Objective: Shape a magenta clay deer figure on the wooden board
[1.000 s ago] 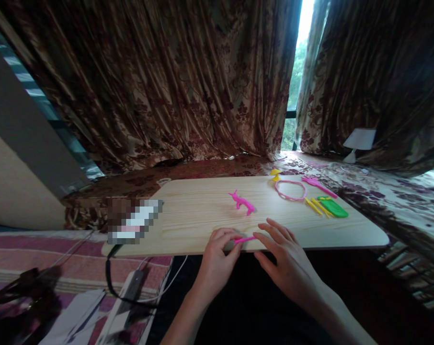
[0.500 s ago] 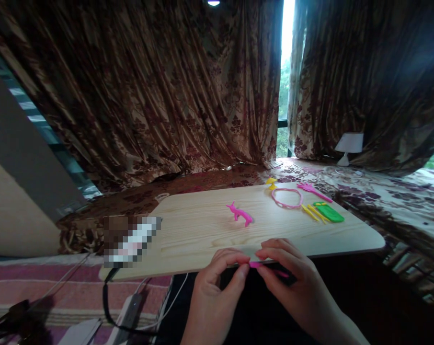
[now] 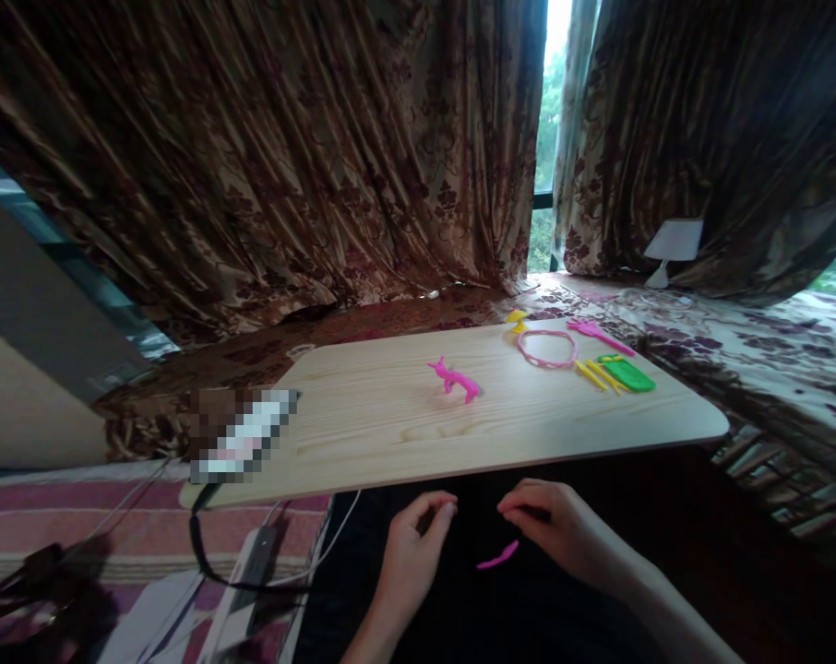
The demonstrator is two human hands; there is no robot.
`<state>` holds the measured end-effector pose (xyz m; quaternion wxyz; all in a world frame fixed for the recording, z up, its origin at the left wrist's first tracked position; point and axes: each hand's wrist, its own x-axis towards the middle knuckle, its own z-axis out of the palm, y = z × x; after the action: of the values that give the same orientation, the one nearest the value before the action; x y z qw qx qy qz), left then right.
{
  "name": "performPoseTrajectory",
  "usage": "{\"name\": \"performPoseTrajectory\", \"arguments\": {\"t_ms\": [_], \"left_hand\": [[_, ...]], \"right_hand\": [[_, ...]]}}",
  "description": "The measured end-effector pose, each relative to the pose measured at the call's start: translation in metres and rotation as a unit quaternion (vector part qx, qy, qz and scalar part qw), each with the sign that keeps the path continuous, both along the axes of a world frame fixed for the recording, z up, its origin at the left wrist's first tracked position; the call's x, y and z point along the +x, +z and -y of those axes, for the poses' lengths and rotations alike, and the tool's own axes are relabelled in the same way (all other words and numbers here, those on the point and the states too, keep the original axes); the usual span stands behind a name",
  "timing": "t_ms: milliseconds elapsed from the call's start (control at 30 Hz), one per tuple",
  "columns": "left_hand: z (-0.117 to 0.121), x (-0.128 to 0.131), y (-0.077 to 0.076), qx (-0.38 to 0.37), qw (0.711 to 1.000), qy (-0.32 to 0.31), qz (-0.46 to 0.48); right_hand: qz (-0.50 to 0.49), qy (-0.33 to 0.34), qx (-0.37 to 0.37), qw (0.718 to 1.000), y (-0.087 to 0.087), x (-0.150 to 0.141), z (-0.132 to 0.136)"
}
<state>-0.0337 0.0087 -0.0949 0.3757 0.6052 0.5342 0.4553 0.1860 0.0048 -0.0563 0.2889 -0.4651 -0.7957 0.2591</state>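
Note:
Below the table's near edge, my left hand (image 3: 423, 532) has its thumb and fingertips pinched together, with nothing visible between them. My right hand (image 3: 553, 518) is closed in a similar pinch a little way to the right, and nothing shows in it either. A small wavy pink clay-like strip (image 3: 498, 556) is below and between the hands against dark clothing, apart from both. Whether it lies there or is falling I cannot tell. On the table (image 3: 363, 420) stands a pink clay-like animal figure (image 3: 456, 381) with ears and legs.
At the table's far right are a pink twisted ring (image 3: 546, 349), a yellow mushroom-like piece (image 3: 517, 321), a pink hand-shaped stick (image 3: 602, 337), thin yellow sticks (image 3: 598, 376) and a green flat piece (image 3: 627, 373). A power strip (image 3: 242, 590) lies left; a lamp (image 3: 674, 242) stands behind.
The pink strip has come out of my fingers and is now lower, between my hands. Both hands have moved apart and down from the table edge. The view has tilted slightly downward.

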Motion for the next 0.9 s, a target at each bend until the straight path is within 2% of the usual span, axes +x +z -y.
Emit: {"name": "performPoseTrajectory", "arguments": {"t_ms": [67, 233, 333, 400, 500, 600, 733, 800, 900], "left_hand": [[-0.006, 0.005, 0.003, 0.003, 1.0, -0.01, 0.005], [0.0, 0.015, 0.028, 0.019, 0.999, -0.047, 0.001], [0.009, 0.016, 0.038, 0.04, 0.997, -0.069, -0.02], [0.011, 0.017, 0.045, 0.057, 0.995, -0.074, -0.035], [0.011, 0.018, 0.057, 0.087, 0.991, -0.077, -0.06], [0.011, 0.019, 0.076, 0.115, 0.985, -0.094, -0.087], [0.016, 0.021, 0.105, 0.131, 0.982, -0.094, -0.096], [0.019, 0.021, 0.116, 0.134, 0.984, -0.083, -0.086], [0.023, 0.021, 0.126, 0.129, 0.988, -0.067, -0.052]], "right_hand": [[0.084, 0.014, -0.005, 0.996, -0.015, -0.004, -0.002], [0.163, 0.008, -0.011, 0.987, -0.041, -0.013, -0.004], [0.198, 0.008, -0.014, 0.98, -0.049, -0.015, -0.003], [0.212, 0.008, -0.015, 0.977, -0.048, -0.015, -0.001], [0.21, 0.009, -0.007, 0.978, -0.027, -0.012, 0.003], [0.169, 0.024, 0.022, 0.985, 0.016, -0.009, 0.009], [0.0, 0.037, 0.086, 0.996, 0.074, -0.01, 0.013], [-0.062, 0.045, 0.098, 0.992, 0.09, -0.015, 0.012], [-0.177, 0.023, 0.094, 0.979, 0.095, -0.024, 0.01]]}}
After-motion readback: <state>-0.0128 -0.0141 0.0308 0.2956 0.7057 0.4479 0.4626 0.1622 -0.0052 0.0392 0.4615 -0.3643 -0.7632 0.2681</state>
